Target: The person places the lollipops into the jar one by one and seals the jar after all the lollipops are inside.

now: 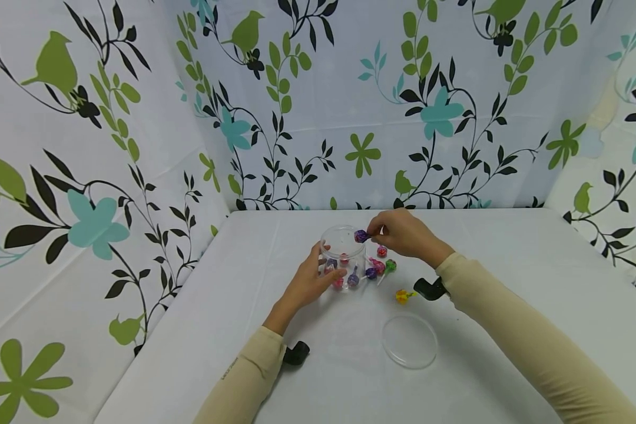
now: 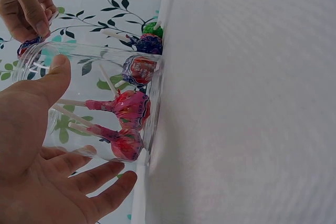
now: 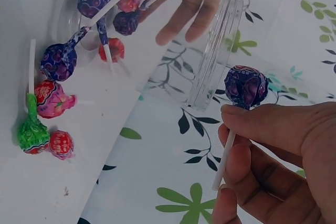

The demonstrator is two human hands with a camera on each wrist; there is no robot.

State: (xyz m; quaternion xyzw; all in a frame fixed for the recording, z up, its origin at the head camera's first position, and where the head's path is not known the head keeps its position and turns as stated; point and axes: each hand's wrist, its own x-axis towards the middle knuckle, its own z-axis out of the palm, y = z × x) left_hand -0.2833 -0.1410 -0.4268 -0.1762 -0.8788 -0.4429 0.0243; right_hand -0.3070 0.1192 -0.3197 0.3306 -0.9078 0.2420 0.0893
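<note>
A clear plastic jar (image 1: 351, 250) stands upright on the table with several wrapped lollipops in its bottom, pink (image 2: 131, 108) and purple ones among them. My left hand (image 1: 308, 280) holds it from the left side, thumb across the near wall and fingers around the far one. My right hand (image 1: 405, 232) pinches a purple lollipop (image 3: 245, 85) by its white stick, just under the wrapped head. That head is right at the jar's open rim (image 3: 215, 51), on the right side.
Right of the jar lie loose lollipops: a green one (image 1: 390, 265), a purple one (image 1: 371, 273) and red or pink ones (image 1: 382, 251). A yellow lollipop (image 1: 401, 296) lies nearer. A clear round lid (image 1: 410, 365) rests flat in front. Patterned cloth (image 1: 307, 118) hangs behind the table.
</note>
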